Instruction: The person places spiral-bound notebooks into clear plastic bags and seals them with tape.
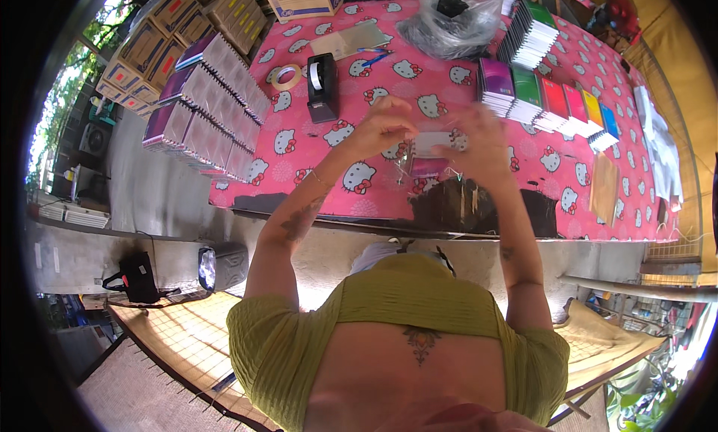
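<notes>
In front of me, near the table's front edge, lies a small purple and white pack in shiny clear plastic [429, 167]; it looks like notebooks, though my hands partly cover it. My left hand [383, 127] is raised at its left far corner, thumb and fingers drawn together in a pinch. Whatever they hold is too fine or too clear to make out. My right hand [481, 149] reaches over the pack's right side, its fingers bent and blurred. Further off to the left stands a black tape dispenser [322, 89] with a roll in it.
Stacks of spiral notebooks [202, 114] line the left edge. Coloured notebooks [552, 103] stand in a row at the right. A tape roll [286, 77], blue pens [374, 59], and a clear plastic bag [452, 20] lie further back. A brown board [603, 189] lies front right.
</notes>
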The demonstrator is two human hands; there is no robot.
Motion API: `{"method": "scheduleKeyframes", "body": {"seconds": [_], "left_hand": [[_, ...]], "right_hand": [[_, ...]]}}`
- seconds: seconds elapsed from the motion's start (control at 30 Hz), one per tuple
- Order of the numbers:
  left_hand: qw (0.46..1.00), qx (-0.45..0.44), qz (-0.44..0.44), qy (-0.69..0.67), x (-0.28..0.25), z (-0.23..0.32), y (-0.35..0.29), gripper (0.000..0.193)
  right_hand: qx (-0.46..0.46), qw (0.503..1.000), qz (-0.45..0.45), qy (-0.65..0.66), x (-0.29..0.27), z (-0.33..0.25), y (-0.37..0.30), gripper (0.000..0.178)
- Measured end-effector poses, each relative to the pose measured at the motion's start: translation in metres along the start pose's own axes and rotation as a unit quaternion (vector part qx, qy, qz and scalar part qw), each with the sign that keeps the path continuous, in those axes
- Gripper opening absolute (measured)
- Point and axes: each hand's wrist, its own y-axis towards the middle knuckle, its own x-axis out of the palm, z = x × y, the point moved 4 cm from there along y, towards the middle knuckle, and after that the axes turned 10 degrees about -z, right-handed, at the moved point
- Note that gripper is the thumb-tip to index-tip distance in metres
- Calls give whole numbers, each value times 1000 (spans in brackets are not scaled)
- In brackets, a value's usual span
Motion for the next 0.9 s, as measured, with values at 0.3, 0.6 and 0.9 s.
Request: {"method": "scheduleKeyframes", "body": {"seconds": [0.3, 0.6, 0.9], "left_hand": [[987, 68, -6, 146, 35, 13, 38, 13], [975, -117, 155, -107, 68, -40, 44, 71], [936, -206, -91, -269, 71, -65, 14, 47]], "right_hand": [[-133, 983, -120, 47, 61, 46, -39, 53], [-64, 959, -9, 277, 80, 62, -31, 42], [25, 832, -187, 521, 97, 77, 17, 44]]}}
